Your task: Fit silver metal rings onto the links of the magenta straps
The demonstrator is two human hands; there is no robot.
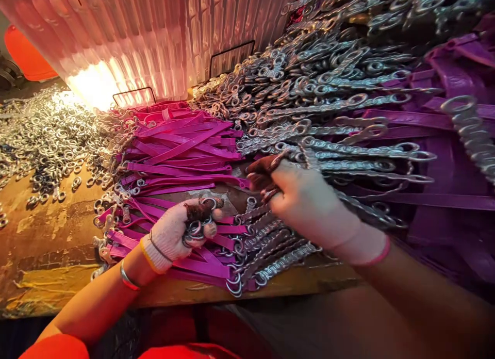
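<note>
Right now your left hand grips metal rings; your right hand, fingers curled, touches chains running lengthwise rightward

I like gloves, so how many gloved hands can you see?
2. The left hand grips metal rings over the purple straps; the right hand reaches into the chains. No others show.

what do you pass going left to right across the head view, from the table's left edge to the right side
Heap of loose silver metal rings → stack of magenta flat straps → white-gloved left hand gripping metal rings → white-gloved right hand on twisted silver chains → purple straps at far right.
</note>
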